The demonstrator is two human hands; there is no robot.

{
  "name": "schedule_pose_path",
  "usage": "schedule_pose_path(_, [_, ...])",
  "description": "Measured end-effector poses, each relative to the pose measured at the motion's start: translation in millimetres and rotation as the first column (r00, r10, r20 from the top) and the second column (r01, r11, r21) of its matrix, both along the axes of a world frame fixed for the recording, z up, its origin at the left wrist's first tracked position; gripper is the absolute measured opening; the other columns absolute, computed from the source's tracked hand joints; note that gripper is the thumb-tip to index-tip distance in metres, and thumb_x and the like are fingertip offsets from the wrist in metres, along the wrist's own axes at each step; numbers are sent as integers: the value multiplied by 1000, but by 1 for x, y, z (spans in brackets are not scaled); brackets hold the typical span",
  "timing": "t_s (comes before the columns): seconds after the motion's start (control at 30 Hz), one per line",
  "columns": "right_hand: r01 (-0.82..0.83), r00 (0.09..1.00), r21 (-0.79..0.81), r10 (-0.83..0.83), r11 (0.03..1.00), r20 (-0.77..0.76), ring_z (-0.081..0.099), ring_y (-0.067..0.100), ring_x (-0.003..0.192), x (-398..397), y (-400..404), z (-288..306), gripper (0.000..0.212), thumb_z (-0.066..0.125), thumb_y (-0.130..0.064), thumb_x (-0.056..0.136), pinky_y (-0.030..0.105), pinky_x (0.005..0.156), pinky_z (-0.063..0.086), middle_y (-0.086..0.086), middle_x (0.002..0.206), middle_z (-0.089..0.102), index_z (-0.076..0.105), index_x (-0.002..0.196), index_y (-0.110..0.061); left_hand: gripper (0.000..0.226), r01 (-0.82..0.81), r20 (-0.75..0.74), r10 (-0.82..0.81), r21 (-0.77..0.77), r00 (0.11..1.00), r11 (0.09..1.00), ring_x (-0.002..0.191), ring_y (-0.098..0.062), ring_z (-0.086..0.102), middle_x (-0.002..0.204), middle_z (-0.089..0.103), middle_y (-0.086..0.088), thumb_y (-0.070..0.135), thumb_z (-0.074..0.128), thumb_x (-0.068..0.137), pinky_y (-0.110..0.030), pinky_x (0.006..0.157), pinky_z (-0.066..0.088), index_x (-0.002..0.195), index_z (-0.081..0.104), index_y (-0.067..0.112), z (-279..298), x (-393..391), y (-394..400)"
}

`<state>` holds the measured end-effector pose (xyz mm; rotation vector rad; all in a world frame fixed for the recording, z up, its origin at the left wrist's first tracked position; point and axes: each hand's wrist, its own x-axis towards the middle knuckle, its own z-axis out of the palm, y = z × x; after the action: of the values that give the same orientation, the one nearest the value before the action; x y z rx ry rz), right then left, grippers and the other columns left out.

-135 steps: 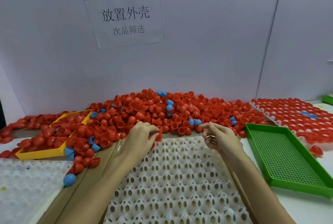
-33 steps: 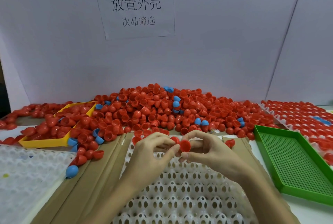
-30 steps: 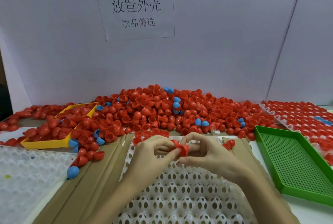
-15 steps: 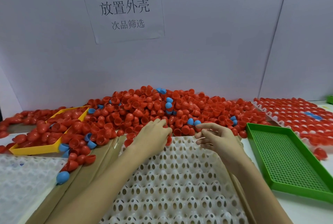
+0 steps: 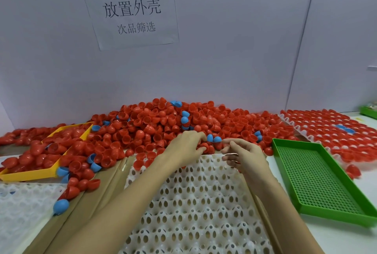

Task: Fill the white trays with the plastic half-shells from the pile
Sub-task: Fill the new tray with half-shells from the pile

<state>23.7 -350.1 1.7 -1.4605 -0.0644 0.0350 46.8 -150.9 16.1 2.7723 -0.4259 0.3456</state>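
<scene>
- Sitting at nine o'clock, a yellow plastic tray [image 5: 30, 175] catches an overflow of red shells, probably a separate sorting spot.
- Nearest at seven o'clock, a second white moulded tray [image 5: 24, 202] waits its turn, with no shell seated in it that I can see.
- Centred at six o'clock, the white perforated cup tray [image 5: 195, 208] lies against the pile's edge, so each shell travels little; its cups show empty.
- Reaching to twelve o'clock, the left hand [image 5: 186, 147] curls its fingers into the heap of red and blue plastic half-shells [image 5: 163, 123], seemingly picking one.
- Just beside it, the right hand [image 5: 243, 154] hovers with loosely bent fingers, holding nothing visible.
- At three o'clock, a green perforated plastic tray [image 5: 318, 180] sits empty.
- Beyond, at two o'clock, a filled shell tray [image 5: 326, 129] is parked aside.
</scene>
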Motion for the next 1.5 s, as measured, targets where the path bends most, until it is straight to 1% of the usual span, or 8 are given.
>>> schedule_pose_path(0.13, [-9,1000,20,9,1000,-15,72,16,67,1,0,-1,25,53,-14,110,22,61,56,5,77,76,77,107,-10,43,-18,-51,28,202,998,979,121,-23,57,131,61,-1,34,62,100,-46,98,52,141,58,21,-12,19,-16])
schedule_pose_path(0.4, [-22,1000,31,22,999,-3,70,14,64,0,4,0,26,52,-14,110,21,61,55,5,75,75,77,107,-6,18,-38,42,50,-252,998,967,88,-2,64,104,75,5,8,74,88,-28,89,57,104,79,15,-11,13,2])
schedule_pose_path(0.57, [-90,989,-40,94,995,118,74,17,76,-10,4,7,16,64,-18,104,24,69,60,8,90,78,77,113,-15,18,128,139,-43,-693,989,710,99,-5,72,103,77,11,19,81,90,-22,88,59,107,78,22,5,-42,11])
schedule_pose_path(0.7, [-396,865,-237,447,887,229,76,22,102,-25,9,16,29,76,-29,97,30,84,61,5,113,77,71,126,-28,23,161,107,-130,-829,986,536,107,-14,73,111,77,5,16,77,92,-23,91,57,113,76,25,0,-95,20])
schedule_pose_path(1.1, [-460,801,-299,536,836,266,76,22,96,-39,20,22,22,67,-28,103,25,87,59,4,105,78,75,123,-26,24,123,91,-91,-879,992,461,113,-16,71,114,77,1,14,79,91,-21,95,55,114,76,23,-8,-132,44])
schedule_pose_path(1.23, [-500,834,-128,516,857,197,75,25,99,-36,21,19,28,60,-32,103,29,90,58,10,112,77,75,126,-27,26,-52,-60,-246,-998,967,38,112,-26,71,118,74,-18,18,63,97,-28,93,57,119,75,12,-3,-129,55])
schedule_pose_path(1.3, [-513,836,-78,518,855,180,74,26,99,-34,21,18,30,60,-32,102,32,91,58,13,120,75,75,127,-24,29,-135,-110,-270,-988,957,-74,101,-24,71,112,74,-18,17,53,102,-28,87,58,118,75,7,-3,-128,58])
schedule_pose_path(1.5, [-519,841,-102,528,849,119,72,21,91,-33,22,15,33,72,-45,98,32,93,59,11,97,75,77,122,-24,33,-274,-259,-305,-962,916,-6,61,-23,59,89,59,-15,22,48,104,-33,56,51,95,73,2,-9,-128,52])
